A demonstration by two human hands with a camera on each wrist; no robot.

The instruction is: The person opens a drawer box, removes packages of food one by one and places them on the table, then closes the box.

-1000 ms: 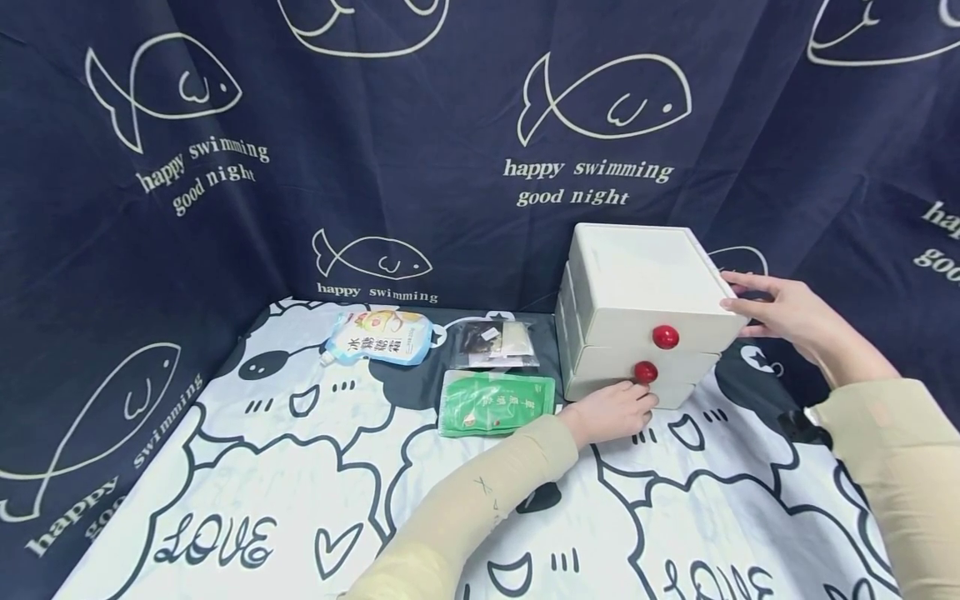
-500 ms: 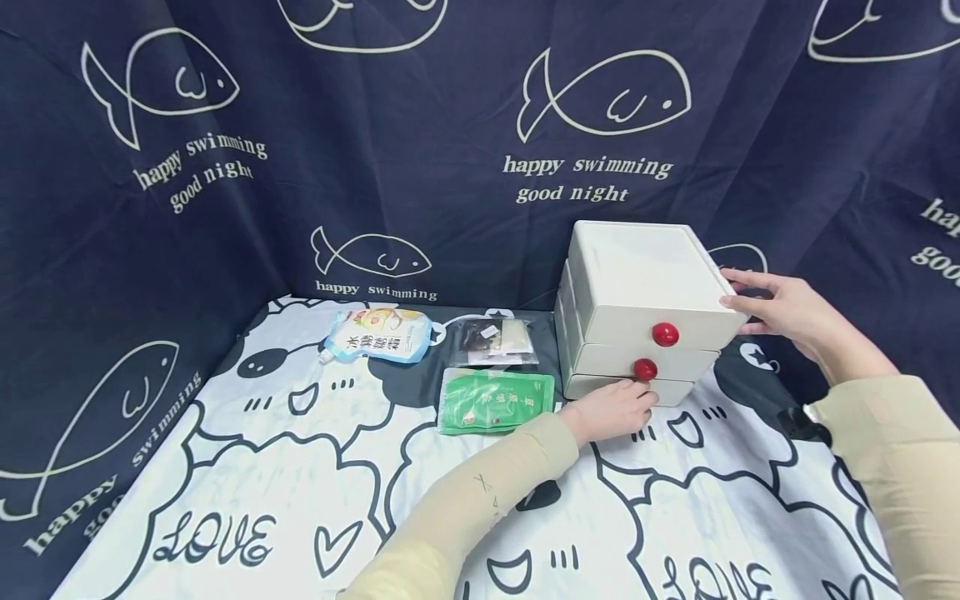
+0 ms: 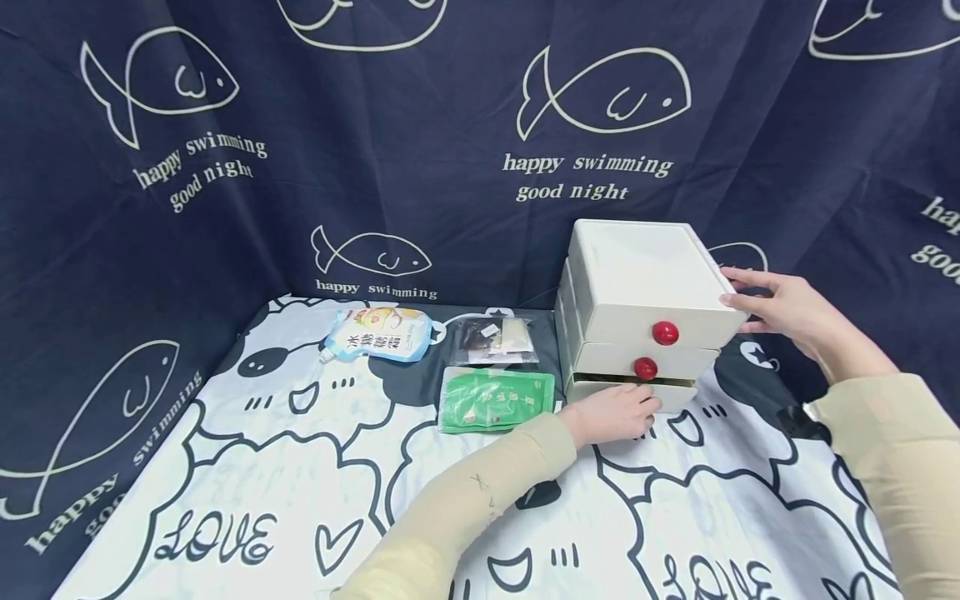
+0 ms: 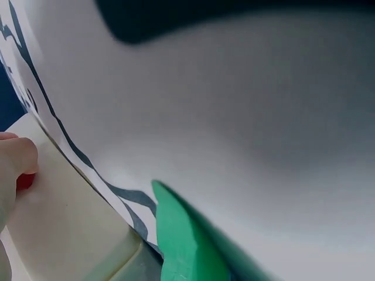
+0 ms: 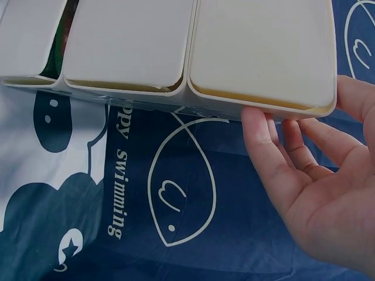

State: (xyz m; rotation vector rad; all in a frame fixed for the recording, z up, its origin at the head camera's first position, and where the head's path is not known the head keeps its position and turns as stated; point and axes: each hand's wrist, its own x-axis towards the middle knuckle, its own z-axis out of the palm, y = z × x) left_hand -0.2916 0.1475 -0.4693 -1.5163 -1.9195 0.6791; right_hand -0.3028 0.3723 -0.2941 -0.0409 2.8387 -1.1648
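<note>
A white three-drawer cabinet [image 3: 652, 267] stands at the back right of the table. My left hand [image 3: 611, 412] grips the knob of the bottom drawer [image 3: 671, 397]; in the left wrist view a bit of the red knob [image 4: 24, 181] shows beneath its fingers. The bottom drawer sits slightly pulled out, with a dark gap above its front. Something green and red [image 5: 58, 50] shows through that gap in the right wrist view. My right hand [image 3: 795, 317] rests its fingers against the cabinet's upper right edge. The top and middle drawers are closed, each with a red knob.
Left of the cabinet lie a green packet [image 3: 497, 400], a clear bag with dark and pale contents [image 3: 495, 340] and a blue-white spouted pouch [image 3: 378, 335]. Dark blue fish-print cloth [image 3: 480, 150] hangs behind the table. A white patterned cloth [image 3: 262, 492] covers the tabletop.
The bottom drawer has come forward slightly, opening a gap below the middle drawer. My left hand has moved a little with it, while my right hand stays on the cabinet.
</note>
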